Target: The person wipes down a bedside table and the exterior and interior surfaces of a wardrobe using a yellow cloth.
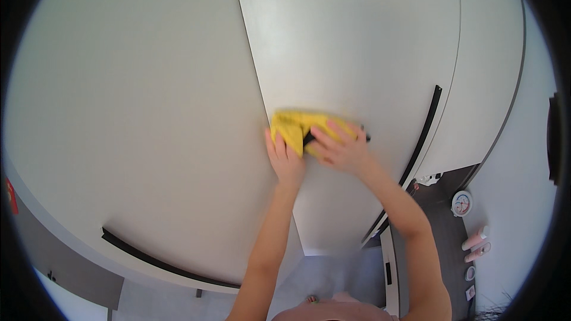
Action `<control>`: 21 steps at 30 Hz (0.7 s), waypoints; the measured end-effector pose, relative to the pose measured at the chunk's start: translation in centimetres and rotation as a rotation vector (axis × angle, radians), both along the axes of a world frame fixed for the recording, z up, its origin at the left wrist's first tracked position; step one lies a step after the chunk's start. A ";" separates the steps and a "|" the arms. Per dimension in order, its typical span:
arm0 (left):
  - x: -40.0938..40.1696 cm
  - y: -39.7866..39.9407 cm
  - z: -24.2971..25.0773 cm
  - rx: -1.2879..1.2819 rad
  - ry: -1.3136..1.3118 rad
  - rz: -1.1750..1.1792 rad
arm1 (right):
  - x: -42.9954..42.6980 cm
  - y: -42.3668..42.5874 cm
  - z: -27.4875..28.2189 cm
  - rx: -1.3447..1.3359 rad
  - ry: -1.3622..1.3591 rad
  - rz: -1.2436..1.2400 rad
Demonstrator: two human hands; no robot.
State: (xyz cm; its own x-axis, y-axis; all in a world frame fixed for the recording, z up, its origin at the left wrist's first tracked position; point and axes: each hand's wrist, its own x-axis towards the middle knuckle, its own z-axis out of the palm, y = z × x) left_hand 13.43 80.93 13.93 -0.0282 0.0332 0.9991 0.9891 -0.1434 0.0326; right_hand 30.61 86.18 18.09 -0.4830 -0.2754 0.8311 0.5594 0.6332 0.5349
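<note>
A yellow cloth point(287, 136) lies bunched against a pale cabinet door point(348, 53), close to the seam with the neighbouring door. My left hand point(285, 160) grips its left end, fingers pointing up. On the right part of the cloth is my right hand point(341, 149), fingers spread over the folds and slightly blurred. A dark object point(308, 138) shows between the cloth's folds near my right fingertips, and a dark tip pokes out beyond that hand; what it is cannot be made out.
A second pale door point(156, 111) stands at left with a long black handle point(165, 265). Another black handle point(421, 138) runs along the right door. At right, a dark countertop point(428, 236) holds a round dial gauge point(461, 203) and pink bottles point(475, 238). Grey floor point(147, 298) lies below.
</note>
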 end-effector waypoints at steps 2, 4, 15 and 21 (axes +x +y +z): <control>-0.1 -1.6 -7.4 -0.117 -0.025 0.037 | -0.2 -0.2 -6.6 0.025 -0.057 -0.037; 0.7 -4.4 -13.6 -0.270 -0.029 0.057 | 0.8 -1.2 -12.0 0.006 -0.202 -0.048; 3.6 -17.7 -20.4 -0.767 -0.291 0.021 | 2.0 -0.3 -1.8 0.235 -0.499 0.035; 3.9 -18.9 -20.4 -0.789 -0.652 -0.007 | 0.3 -2.6 15.7 0.041 0.074 -0.055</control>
